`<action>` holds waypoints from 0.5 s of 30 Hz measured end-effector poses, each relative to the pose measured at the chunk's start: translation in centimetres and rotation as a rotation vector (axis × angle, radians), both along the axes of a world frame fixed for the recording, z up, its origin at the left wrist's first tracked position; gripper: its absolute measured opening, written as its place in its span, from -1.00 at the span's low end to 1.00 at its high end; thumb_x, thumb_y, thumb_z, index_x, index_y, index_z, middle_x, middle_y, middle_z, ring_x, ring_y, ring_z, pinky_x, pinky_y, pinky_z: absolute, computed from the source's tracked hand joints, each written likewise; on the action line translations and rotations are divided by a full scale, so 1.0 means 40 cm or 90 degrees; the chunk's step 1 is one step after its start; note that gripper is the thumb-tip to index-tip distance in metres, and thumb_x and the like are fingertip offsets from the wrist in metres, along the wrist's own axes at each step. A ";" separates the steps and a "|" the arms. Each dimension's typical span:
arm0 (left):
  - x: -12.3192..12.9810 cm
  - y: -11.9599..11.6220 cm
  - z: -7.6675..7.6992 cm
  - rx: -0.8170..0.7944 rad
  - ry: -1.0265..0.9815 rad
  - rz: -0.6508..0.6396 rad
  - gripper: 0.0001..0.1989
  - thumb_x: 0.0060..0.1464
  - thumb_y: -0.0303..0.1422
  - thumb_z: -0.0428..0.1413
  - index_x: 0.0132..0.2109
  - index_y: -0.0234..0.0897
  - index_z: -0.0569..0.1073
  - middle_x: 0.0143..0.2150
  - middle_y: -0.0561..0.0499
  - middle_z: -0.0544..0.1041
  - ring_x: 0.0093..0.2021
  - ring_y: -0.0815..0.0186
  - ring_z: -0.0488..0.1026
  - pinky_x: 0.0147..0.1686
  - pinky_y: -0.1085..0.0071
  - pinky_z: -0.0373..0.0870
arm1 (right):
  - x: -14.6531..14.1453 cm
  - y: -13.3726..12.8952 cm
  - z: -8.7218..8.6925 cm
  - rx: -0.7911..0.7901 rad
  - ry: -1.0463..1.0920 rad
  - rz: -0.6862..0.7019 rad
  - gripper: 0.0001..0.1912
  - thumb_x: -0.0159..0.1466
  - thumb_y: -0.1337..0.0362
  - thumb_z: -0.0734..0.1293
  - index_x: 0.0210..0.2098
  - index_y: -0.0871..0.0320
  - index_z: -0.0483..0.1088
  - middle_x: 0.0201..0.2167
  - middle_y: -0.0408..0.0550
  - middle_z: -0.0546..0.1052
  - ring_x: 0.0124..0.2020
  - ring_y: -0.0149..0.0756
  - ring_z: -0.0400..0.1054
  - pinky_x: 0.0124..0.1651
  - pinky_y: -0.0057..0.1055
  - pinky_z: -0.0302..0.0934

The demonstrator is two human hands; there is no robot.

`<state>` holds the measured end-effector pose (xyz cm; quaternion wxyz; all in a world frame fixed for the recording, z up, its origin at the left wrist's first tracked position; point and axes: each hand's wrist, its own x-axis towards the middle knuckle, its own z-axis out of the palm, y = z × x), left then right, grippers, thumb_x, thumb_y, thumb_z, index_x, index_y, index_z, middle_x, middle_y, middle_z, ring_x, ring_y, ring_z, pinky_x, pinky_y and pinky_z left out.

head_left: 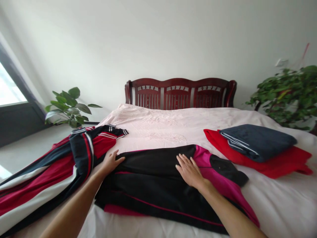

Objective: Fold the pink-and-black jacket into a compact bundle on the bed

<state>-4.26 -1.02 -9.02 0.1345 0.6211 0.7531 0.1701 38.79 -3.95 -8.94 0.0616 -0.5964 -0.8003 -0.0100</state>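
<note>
Far left, a bright window point(10, 87) in a dark frame, then a broadleaf houseplant point(69, 107) on the floor beyond the bed. A red-and-black striped garment point(47, 175) sprawls over the left side of the bed point(158, 122), below a dark red wooden headboard point(177, 94). The left hand point(111, 162) rests at the top edge of a black-and-magenta track jacket point(153, 188), just beside the striped garment; fingers slightly apart, lying flat, clamped on nothing. The jacket lies mid-bed, directly under and ahead of both hands, its long axis running across the bed and slanting down toward the near right. The right hand point(189, 171) lies flat on the black cloth, fingers spread wide, not gripping, just beside a magenta panel. Of the two hands, the right is nearer the magenta end; the left is nearer the jacket's left edge. Further right, a folded navy garment point(257, 142) with white stripes sits on a red cloth point(279, 165), well apart from the jacket. Far right, a leafy green plant point(287, 96).
</note>
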 end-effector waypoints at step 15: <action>-0.026 -0.082 0.038 -0.092 -0.046 0.101 -0.35 -0.03 0.18 0.09 -0.17 -0.36 0.58 -0.17 -0.36 0.64 -0.01 -0.17 0.55 -0.11 0.23 0.39 | -0.429 -0.173 0.081 0.011 0.259 0.197 -0.32 0.39 0.16 0.17 0.43 0.24 -0.02 0.41 0.15 0.10 0.44 -0.02 -0.11 0.41 -0.01 -0.13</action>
